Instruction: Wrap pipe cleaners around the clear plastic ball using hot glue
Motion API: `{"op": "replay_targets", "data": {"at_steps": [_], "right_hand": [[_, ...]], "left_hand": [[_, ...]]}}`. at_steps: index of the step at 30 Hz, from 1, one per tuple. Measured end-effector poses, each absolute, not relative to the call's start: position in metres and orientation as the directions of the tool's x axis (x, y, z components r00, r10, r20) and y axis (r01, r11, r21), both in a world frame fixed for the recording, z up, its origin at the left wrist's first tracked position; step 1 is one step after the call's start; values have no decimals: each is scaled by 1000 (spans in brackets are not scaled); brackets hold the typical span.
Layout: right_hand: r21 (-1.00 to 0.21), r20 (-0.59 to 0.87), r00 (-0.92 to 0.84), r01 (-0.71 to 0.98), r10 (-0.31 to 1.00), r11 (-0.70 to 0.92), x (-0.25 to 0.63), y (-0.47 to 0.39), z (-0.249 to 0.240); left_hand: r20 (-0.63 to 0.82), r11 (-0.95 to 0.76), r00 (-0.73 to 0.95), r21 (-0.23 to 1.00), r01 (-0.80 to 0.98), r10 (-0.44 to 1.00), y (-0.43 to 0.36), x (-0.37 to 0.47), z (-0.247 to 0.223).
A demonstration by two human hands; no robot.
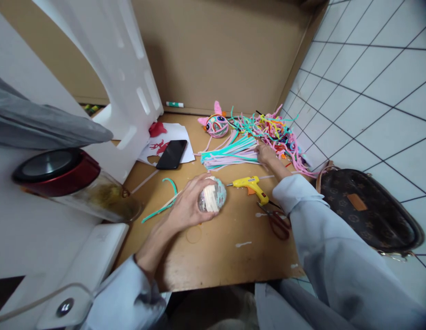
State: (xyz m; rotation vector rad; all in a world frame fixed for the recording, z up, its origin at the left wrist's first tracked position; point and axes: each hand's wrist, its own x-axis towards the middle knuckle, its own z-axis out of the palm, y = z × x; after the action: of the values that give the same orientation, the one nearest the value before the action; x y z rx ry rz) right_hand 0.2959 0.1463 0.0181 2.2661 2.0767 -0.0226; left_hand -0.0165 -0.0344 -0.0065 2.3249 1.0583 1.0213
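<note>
My left hand (189,201) is wrapped around a clear ball (221,195) partly covered with cream and mint-green strips. At the right end of a bundle of mint and pale lilac pipe cleaners (226,156), my right hand (267,156) has its fingers curled in and touching the strands. Its fingertips are partly hidden, so how many strands they grip cannot be made out. A yellow hot glue gun (250,185) lies just right of the ball, its nozzle pointing at it. Below that gun are scissors (279,224) with red-brown handles.
Behind the bundle sits a finished-looking pink-eared ball figure (217,124) beside a tangle of coloured pipe cleaners (268,126). A black phone (172,154) rests on white paper (188,137). Loose green strips (157,213) lie left. A glass bottle (106,197) and brown handbag (367,211) flank the table.
</note>
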Motion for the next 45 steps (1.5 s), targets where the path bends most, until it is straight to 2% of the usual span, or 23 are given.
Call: {"op": "replay_targets", "data": {"at_steps": [5,9,15,18,21,25,28,32,34,36,38,40,43,45], "right_hand": [[82,-60,51,996,997,-46,295,140,26],[114,-11,59,992,998,-57,294,134,30],[153,171,93,981,981,-120,297,127,42],[137,298,171,966,939,-219,298,124,51],[54,437,259,948,861,-313,297,120,64],[-52,543,312,939,780,-340,291,119,85],[-252,603,378,926,702,-282,288,124,99],[-542,633,493,833,597,-114,285,138,115],[-731,560,594,682,577,7,279,141,121],[-886,431,673,443,601,139,266,135,121],[-913,408,642,278,649,299,247,117,115],[-882,460,563,205,687,423,223,89,102],[-854,510,424,147,749,498,189,39,75],[-865,496,350,116,795,488,175,12,56]], "left_hand": [[457,-639,451,600,481,767,-34,-18,-7],[467,-640,439,605,475,767,-34,-17,-5],[473,-641,435,605,472,766,-33,-16,-5],[478,-638,425,611,468,769,-33,-16,-5],[483,-642,424,611,463,766,-32,-16,-5],[492,-650,428,612,450,758,-32,-15,-5],[496,-649,420,617,446,760,-31,-14,-6],[490,-638,410,627,447,769,-31,-14,-7],[474,-624,409,636,453,780,-31,-14,-6],[468,-619,409,642,452,784,-32,-14,-6],[471,-621,409,642,449,782,-31,-13,-7],[475,-621,404,642,449,782,-31,-13,-7],[479,-612,382,650,451,790,-30,-14,-8],[475,-603,374,658,451,797,-30,-15,-7]]}}
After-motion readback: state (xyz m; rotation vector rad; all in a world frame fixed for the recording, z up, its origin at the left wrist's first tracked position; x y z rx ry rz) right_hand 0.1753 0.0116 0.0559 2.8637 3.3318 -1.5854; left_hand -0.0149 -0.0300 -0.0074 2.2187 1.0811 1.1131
